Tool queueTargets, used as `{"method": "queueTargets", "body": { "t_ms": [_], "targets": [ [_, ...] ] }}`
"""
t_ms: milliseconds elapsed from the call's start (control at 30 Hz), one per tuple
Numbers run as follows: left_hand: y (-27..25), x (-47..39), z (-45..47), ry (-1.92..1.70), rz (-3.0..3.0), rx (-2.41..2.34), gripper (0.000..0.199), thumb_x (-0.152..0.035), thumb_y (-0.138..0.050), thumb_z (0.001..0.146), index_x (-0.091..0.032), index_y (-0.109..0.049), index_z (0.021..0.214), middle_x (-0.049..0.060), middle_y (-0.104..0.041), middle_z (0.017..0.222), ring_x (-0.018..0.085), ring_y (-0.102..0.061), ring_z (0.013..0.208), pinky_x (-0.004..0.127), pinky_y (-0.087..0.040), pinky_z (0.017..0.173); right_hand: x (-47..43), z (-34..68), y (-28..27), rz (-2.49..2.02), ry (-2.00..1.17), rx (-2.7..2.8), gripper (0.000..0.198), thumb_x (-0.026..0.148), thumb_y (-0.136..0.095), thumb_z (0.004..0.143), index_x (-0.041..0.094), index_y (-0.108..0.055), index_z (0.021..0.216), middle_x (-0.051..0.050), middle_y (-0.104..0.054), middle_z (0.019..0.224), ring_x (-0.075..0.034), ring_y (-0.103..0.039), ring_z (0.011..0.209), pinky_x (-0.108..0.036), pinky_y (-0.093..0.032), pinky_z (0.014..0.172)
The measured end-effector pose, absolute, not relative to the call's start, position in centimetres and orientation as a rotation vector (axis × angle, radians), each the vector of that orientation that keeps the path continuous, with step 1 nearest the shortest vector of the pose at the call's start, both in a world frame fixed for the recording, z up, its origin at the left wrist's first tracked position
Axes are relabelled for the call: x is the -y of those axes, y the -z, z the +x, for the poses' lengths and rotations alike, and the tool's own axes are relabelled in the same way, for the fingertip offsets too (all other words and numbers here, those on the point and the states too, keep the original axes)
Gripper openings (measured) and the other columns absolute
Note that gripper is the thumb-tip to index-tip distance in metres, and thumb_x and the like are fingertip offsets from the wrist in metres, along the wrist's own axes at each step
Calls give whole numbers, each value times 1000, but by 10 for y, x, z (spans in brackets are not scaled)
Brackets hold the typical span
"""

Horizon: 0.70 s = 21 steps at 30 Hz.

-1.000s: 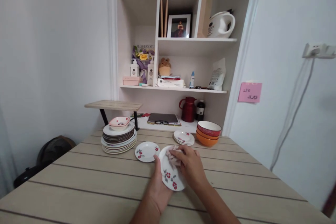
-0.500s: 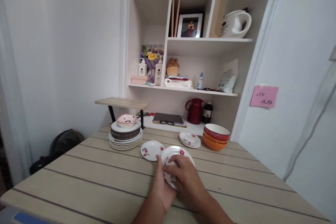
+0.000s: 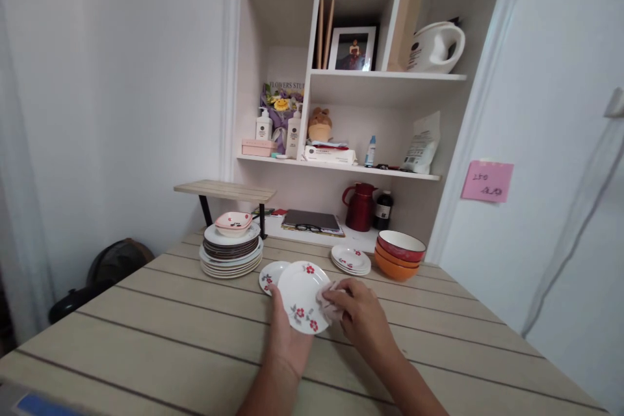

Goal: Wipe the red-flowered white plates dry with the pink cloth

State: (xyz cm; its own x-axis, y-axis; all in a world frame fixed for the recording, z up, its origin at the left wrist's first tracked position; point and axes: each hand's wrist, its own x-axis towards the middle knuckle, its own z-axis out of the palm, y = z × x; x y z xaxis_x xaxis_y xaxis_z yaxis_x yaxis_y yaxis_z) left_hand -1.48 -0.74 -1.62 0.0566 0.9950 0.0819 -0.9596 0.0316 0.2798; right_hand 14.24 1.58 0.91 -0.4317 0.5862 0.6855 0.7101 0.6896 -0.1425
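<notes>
My left hand (image 3: 288, 338) grips a small white plate (image 3: 303, 296) with red flowers and grey leaves, its thumb on the left rim and its fingers underneath. The plate is held tilted above the table, its face towards me. Pinched in my right hand (image 3: 361, 312) is a crumpled whitish cloth (image 3: 331, 302), touching the plate's right rim. Partly covered behind the held plate, another flowered plate (image 3: 270, 273) lies on the table. Farther back to the right sits a short stack of similar plates (image 3: 351, 259).
On the slatted table (image 3: 195, 338), a tall stack of plates (image 3: 231, 260) at left carries a pinkish bowl (image 3: 234, 223). Stacked red and orange bowls (image 3: 398, 257) stand at right. Behind are a small wooden riser (image 3: 227, 190), a laptop (image 3: 312, 221), a red jug (image 3: 360, 207) and shelves.
My right hand and the cloth have moved from the plate's middle to its right edge, uncovering the flowers. The plate has shifted left and up, now overlapping the plate behind it.
</notes>
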Motion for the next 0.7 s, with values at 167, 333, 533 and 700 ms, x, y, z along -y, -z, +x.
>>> {"method": "queueTargets", "body": {
  "t_ms": [167,333,533,700],
  "targets": [
    [13,16,-11,-1423,237,-277,68,-65,-50,83,-8,-65,116,18,-72,107,31,-65,105,40,-48,91,12,114,-14,-776,101,2318,41,7,-58,77,35,-72,104,-3,-64,101,-19,-55,90,-31,-38,78],
    [17,21,3,-1248,254,-284,55,-60,-54,83,-12,-68,106,14,-74,101,30,-66,102,39,-49,87,12,111,-15,-763,147,2260,46,2,-55,75,34,-71,105,-3,-64,104,-19,-54,92,-32,-37,79],
    [14,21,12,-1091,328,-268,66,-66,-48,83,-18,-58,128,14,-70,115,32,-62,111,45,-44,95,-17,142,-13,-1055,248,2035,59,-4,-49,72,34,-69,112,-6,-63,109,-24,-55,101,-37,-37,86],
    [14,16,0,-1254,351,-186,66,-63,-47,86,-18,-54,134,14,-66,123,30,-59,117,43,-42,99,-23,149,-10,-1027,182,2088,56,-4,-48,68,29,-72,107,-7,-65,106,-24,-58,99,-35,-42,83]
  ]
}}
